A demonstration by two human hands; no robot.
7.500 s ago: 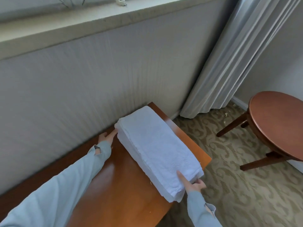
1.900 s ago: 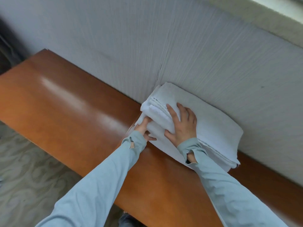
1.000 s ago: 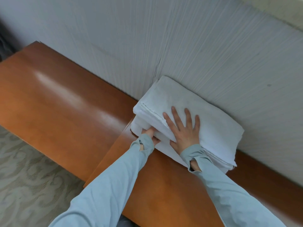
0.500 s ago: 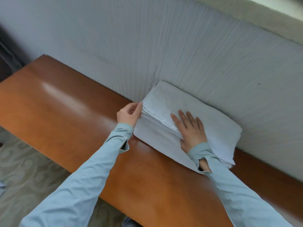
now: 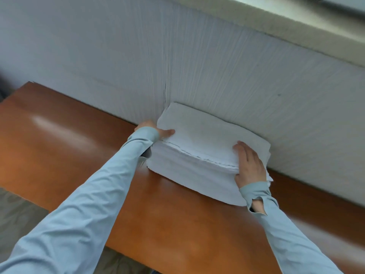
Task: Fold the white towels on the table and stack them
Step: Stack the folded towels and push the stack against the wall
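Against the pale ribbed wall (image 5: 217, 66), my wooden bench (image 5: 177, 224) carries only the stack of folded white towels (image 5: 197, 155). My left grip (image 5: 158, 132) pinches its end; right grip (image 5: 249, 165) lies spread flat. Folding looks finished, only squaring left.

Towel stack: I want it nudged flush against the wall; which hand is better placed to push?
Probably the right hand: it rests on the stack's near edge, facing the wall.

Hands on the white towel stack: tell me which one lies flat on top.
The right hand, palm down at the folded white towel stack's right end; the left hand grips its left end instead.
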